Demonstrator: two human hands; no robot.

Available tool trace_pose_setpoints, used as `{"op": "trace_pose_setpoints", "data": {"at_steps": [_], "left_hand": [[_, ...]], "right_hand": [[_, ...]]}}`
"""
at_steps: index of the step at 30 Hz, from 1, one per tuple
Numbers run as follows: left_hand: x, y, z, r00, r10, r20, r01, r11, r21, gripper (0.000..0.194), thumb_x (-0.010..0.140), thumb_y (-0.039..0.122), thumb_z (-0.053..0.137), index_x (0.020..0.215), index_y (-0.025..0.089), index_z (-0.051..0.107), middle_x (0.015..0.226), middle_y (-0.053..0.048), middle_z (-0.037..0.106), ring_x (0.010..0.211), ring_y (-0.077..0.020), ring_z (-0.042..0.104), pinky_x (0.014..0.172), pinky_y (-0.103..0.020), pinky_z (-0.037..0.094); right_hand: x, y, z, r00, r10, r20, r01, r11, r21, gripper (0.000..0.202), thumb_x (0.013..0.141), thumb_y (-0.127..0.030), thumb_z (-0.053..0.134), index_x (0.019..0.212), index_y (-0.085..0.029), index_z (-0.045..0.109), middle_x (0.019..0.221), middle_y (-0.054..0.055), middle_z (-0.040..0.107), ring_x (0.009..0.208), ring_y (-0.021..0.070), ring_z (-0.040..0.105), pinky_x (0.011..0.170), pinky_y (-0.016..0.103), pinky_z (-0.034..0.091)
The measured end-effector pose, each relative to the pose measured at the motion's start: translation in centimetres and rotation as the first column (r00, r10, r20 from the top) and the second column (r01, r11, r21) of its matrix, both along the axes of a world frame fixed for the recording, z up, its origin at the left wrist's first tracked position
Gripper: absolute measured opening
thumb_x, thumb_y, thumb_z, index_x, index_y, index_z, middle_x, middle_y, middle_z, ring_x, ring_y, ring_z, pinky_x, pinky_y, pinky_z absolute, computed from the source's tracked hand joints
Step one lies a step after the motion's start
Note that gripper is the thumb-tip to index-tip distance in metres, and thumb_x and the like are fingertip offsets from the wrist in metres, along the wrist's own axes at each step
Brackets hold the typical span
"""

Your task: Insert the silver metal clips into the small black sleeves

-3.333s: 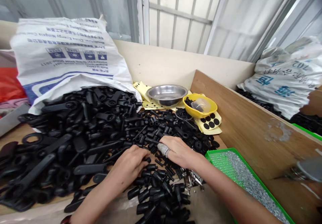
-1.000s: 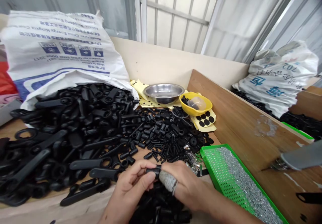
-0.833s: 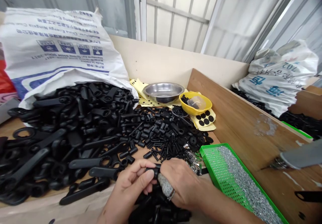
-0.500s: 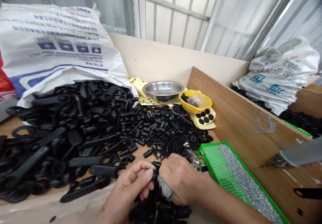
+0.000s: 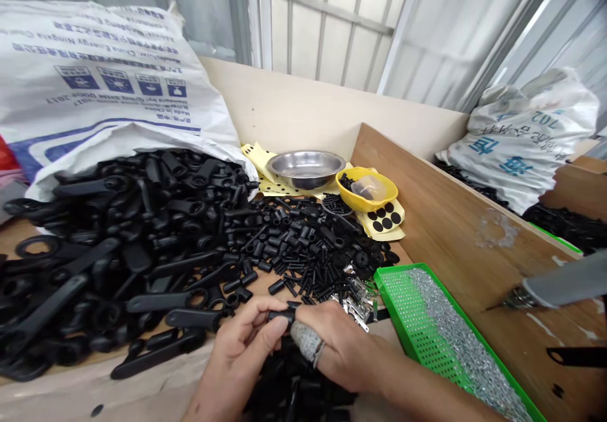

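Near the front of the worktable, my left hand pinches a small black plastic tube between thumb and fingers. My right hand is closed against the right end of the same piece; its fingertips are partly hidden. A grey wrapping covers one of its fingers. Below both hands lies a heap of black parts. Just beyond them are short black tubes, ribbed black pins and shiny metal clips. Black plastic handles are piled to the left.
A white woven sack spills handles at left. A steel bowl and a yellow bowl sit at the back. To the right are a green tray of small metal pieces, a wooden board and a pointed grey tool.
My right hand has turned slightly, showing more of the wrapped finger. More of the black tube and the metal clips is visible. The view has shifted a little.
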State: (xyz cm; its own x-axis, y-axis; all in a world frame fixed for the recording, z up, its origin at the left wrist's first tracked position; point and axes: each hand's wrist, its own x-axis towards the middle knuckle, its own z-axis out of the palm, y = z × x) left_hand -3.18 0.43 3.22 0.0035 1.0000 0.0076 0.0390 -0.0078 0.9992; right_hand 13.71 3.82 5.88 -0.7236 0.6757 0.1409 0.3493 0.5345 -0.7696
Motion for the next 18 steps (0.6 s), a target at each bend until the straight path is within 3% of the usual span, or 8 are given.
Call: {"op": "trace_pose_setpoints", "data": {"at_steps": [5, 9, 12, 14, 18], "left_hand": [[0.6, 0.2, -0.6, 0.99, 0.034, 0.139, -0.035, 0.999, 0.001, 0.009, 0.074, 0.028, 0.063, 0.081, 0.021, 0.063, 0.056, 0.006, 0.057, 0.054, -0.011, 0.05, 0.052, -0.018, 0.04], [0.4, 1.2, 0.0, 0.992, 0.011, 0.127, -0.003, 0.998, -0.06, 0.01, 0.073, 0.026, 0.065, 0.08, 0.02, 0.063, 0.062, 0.004, 0.06, 0.06, -0.0123, 0.053, 0.058, -0.019, 0.042], [-0.2, 2.7, 0.5, 0.998, -0.001, 0.06, 0.004, 0.999, -0.044, 0.011, 0.073, 0.026, 0.064, 0.081, 0.02, 0.062, 0.075, 0.001, 0.064, 0.072, -0.0154, 0.057, 0.065, -0.022, 0.044], [-0.7, 3.8, 0.3, 0.999, -0.019, -0.045, 0.019, 1.0, -0.013, 0.012, 0.071, 0.027, 0.064, 0.081, 0.02, 0.063, 0.079, 0.0, 0.066, 0.072, -0.0167, 0.057, 0.065, -0.023, 0.043], [-1.3, 5.4, -1.0, 0.985, -0.032, -0.167, 0.033, 0.999, 0.0, 0.009, 0.062, 0.022, 0.069, 0.071, 0.02, 0.067, 0.066, 0.003, 0.064, 0.057, -0.0142, 0.052, 0.056, -0.022, 0.038]], "right_hand": [[-0.4, 0.2, 0.3, 0.986, -0.03, -0.162, -0.001, 0.983, -0.184, 0.021, 0.085, -0.013, 0.036, 0.066, -0.017, 0.044, 0.064, -0.004, 0.045, 0.061, 0.0082, 0.042, 0.058, 0.018, 0.031], [-0.1, 1.1, 0.8, 0.999, -0.019, -0.039, 0.011, 0.983, -0.184, 0.021, 0.087, -0.016, 0.038, 0.068, -0.017, 0.047, 0.066, -0.005, 0.046, 0.063, 0.0084, 0.044, 0.058, 0.019, 0.031], [0.8, 2.3, 1.0, 0.992, -0.055, 0.11, 0.063, 0.995, -0.071, 0.015, 0.091, -0.024, 0.039, 0.084, -0.019, 0.05, 0.076, -0.004, 0.051, 0.068, 0.01, 0.046, 0.062, 0.02, 0.034], [1.6, 3.1, 0.8, 0.975, -0.102, 0.198, 0.084, 0.992, 0.095, 0.014, 0.092, -0.019, 0.037, 0.097, -0.021, 0.05, 0.089, -0.001, 0.053, 0.079, 0.0118, 0.047, 0.072, 0.024, 0.036], [2.7, 4.3, 0.0, 0.873, -0.085, 0.481, -0.112, 0.924, 0.365, 0.02, 0.077, -0.007, 0.049, 0.093, -0.019, 0.053, 0.093, 0.003, 0.049, 0.086, 0.0164, 0.041, 0.072, 0.028, 0.035]]}}
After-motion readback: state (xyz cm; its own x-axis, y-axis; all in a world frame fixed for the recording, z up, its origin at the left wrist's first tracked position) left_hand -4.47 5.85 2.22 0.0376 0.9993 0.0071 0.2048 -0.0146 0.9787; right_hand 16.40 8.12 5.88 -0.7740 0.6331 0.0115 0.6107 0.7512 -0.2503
